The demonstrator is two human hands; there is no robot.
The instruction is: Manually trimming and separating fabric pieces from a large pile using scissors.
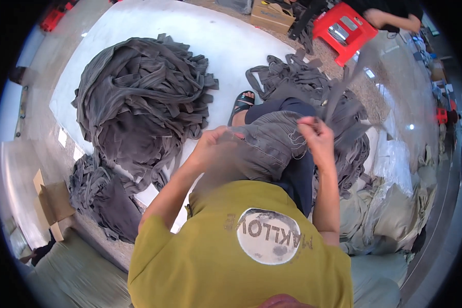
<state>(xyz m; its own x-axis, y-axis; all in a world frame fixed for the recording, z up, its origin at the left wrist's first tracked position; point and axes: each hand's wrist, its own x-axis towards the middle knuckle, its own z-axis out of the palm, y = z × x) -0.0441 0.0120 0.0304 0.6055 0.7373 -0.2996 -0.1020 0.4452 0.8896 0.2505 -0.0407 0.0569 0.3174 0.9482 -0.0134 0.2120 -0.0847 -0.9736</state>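
A dark grey garment [264, 146] with stitched seams lies across my lap. At its left edge, the closed fingers of my left hand [213, 146] grip the cloth, part of which is smeared by motion below the hand. My right hand [318, 141] is raised at the garment's right side, its fingers pinched together. What they hold is too small to make out. Loose pale threads [296, 139] hang beside these fingers. Just beyond the right hand, a grey fabric strip [338, 97] is blurred in the air.
A large heap of grey garments [138, 87] sits on a white sheet [190, 20] at the left. More grey garments [292, 77] lie ahead and right. A red stool [344, 31] and cardboard box [272, 18] stand at the back, near another person's arm [395, 20].
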